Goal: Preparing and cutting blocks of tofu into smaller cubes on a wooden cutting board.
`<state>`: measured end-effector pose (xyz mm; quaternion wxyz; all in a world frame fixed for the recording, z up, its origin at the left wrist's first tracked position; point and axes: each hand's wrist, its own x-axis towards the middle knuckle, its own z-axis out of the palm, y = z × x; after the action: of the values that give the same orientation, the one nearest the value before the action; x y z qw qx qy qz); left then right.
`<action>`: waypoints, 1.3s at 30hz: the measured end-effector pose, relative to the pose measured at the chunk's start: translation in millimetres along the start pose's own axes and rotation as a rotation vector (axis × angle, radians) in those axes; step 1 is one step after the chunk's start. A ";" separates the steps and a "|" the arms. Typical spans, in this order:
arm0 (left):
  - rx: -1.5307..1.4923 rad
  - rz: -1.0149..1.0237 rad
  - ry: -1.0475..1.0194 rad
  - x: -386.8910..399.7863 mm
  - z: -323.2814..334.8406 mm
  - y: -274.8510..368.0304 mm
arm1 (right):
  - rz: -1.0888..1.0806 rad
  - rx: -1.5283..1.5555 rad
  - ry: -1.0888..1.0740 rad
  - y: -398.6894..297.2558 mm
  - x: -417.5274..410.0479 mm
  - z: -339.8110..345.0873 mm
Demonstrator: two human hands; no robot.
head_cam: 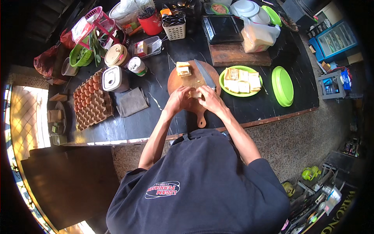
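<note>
Over the near half of a round wooden cutting board [175,82], my left hand [179,98] and my right hand [209,98] meet at a small piece of bread [195,94]. Fingers of both hands close around its two ends and hide much of it. A knife [204,74] lies on the board, its handle end partly behind my right hand. At the board's far left sits a small stack of cut bread [183,69]. To the right, a green oval dish [233,94] holds several square bread pieces [244,76].
A green lid [282,86] lies at the right. Farther back are a wooden block [230,55], a black tray [223,27] and a bagged loaf [257,38]. On the left stand an egg tray [93,108], a grey cloth [133,102], a lidded container [112,79] and a white cup [136,66].
</note>
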<state>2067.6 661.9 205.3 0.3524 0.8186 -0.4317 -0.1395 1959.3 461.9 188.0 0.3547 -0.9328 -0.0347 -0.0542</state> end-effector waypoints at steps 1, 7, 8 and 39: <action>-0.001 -0.002 0.001 -0.7 -0.7 1.1 | -0.009 0.037 -0.002 -3.2 0.2 -2.6; -0.035 -0.068 -0.009 -4.5 5.1 2.0 | -0.080 -0.023 -0.006 -1.6 6.5 -1.9; -0.053 -0.006 0.062 -4.5 7.4 1.2 | -0.080 -0.022 -0.007 -1.0 7.5 -0.9; -0.411 -0.593 0.497 14.3 3.1 11.7 | 0.124 0.429 0.387 13.0 71.7 47.3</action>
<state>2067.2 644.6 212.3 0.5457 0.8288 -0.0432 -0.1162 2035.4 485.6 153.4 0.5462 -0.8092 0.0802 -0.2009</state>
